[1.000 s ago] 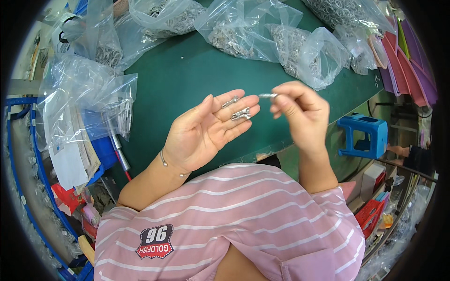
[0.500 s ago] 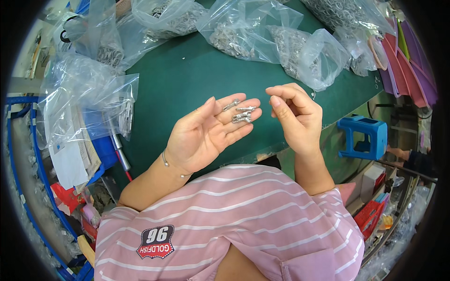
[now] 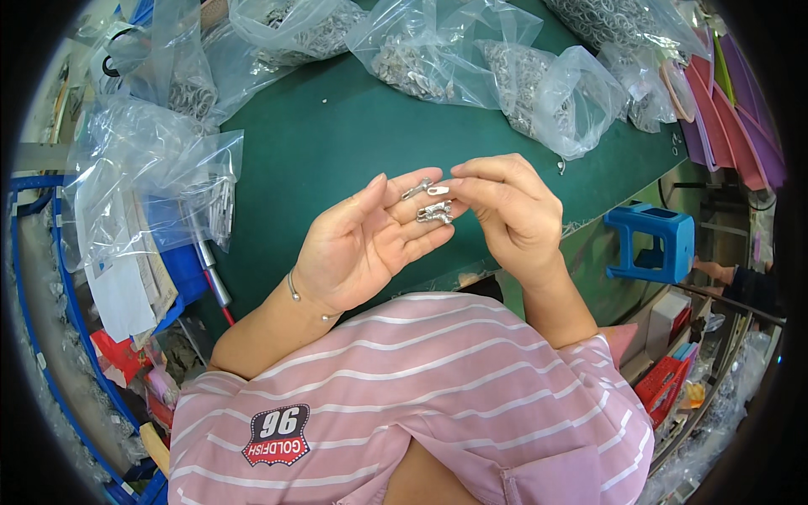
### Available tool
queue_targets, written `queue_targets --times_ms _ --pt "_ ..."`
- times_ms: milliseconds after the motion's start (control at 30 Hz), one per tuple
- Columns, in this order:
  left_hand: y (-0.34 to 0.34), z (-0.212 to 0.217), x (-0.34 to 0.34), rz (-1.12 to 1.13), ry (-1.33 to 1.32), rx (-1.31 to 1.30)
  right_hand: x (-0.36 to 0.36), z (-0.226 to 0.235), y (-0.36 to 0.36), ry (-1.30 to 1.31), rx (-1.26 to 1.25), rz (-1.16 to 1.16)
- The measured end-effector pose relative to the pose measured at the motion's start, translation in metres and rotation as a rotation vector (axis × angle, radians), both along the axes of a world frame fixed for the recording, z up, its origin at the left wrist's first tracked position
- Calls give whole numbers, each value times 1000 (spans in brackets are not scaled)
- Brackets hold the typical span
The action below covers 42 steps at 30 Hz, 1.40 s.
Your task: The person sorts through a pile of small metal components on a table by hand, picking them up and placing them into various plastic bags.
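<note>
My left hand [image 3: 353, 244] is held palm up over the table, fingers stretched out. Across its fingers lie several small silver metal clasps [image 3: 435, 212], with another clasp [image 3: 417, 189] on the index finger. My right hand [image 3: 520, 217] meets the left fingertips, its thumb and index finger pinched at one small silver clasp [image 3: 438, 191]. The fingers partly cover this piece, so its full shape is hidden. A thin metal bangle [image 3: 293, 286] circles my left wrist.
Beneath my hands is a green tabletop [image 3: 337, 135]. Clear bags of metal parts [image 3: 412, 67] line its far edge. At left are a plastic bag [image 3: 151, 151] and a blue tray [image 3: 178, 252]. A blue stool [image 3: 652, 244] stands right, near another person's hand [image 3: 715, 271].
My right hand has moved left and its fingertips have come to the clasps on my left fingers. One clasp there has shifted. My left hand stays nearly in place.
</note>
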<state>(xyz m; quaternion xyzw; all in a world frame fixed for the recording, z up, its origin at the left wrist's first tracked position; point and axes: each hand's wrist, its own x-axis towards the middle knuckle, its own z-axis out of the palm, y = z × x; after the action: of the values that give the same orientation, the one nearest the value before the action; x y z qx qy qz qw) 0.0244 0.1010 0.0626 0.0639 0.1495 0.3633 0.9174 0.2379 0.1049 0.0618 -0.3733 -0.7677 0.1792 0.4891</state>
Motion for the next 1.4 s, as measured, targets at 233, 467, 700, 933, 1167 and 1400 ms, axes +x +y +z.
queue_targets --times_ms 233,467,700,933,1167,1400 --pt "1 5 1 2 58 0 4 0 -3 65 -41 -62" --pt "0 5 0 -2 54 -7 6 -1 -7 148 -154 -107" --pt "-2 -9 -3 -1 -74 9 -1 -5 -5 71 -94 -18" --pt "-2 -10 -3 -4 -128 -9 -2 -6 -6 117 -126 -31" --pt "-3 -9 -1 -29 -37 20 -1 -5 -6 85 -127 -27" --pt "-4 -2 0 -32 70 54 -1 -6 -6 90 -116 -33"
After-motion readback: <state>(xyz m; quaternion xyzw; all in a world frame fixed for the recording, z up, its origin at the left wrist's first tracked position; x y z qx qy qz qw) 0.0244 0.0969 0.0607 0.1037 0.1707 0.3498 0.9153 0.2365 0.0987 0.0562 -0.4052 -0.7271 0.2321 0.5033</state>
